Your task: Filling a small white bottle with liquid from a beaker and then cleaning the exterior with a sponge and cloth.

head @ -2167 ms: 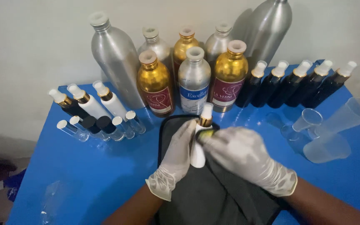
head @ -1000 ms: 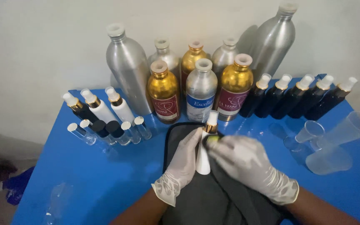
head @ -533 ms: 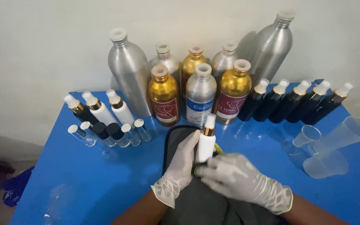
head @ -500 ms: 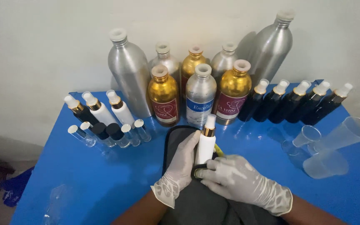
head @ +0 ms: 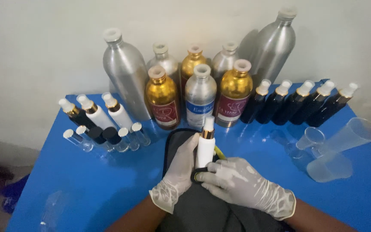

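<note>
Blue worktop (head: 86,184) against a pale wall, crowded along the far edge with metal bottles (head: 200,96), dark spray bottles (head: 295,101) toward the far right corner, small vials (head: 104,135) at the left, clear cups (head: 344,141) at the right edge. White bottle (head: 205,148) now stood upright on the black pouch (head: 202,210) near the front edge, raised from its earlier tilt. Left hand (head: 179,174) clamped round its side; right hand (head: 241,187) closed at its base, fingers on a dark band there.
</note>
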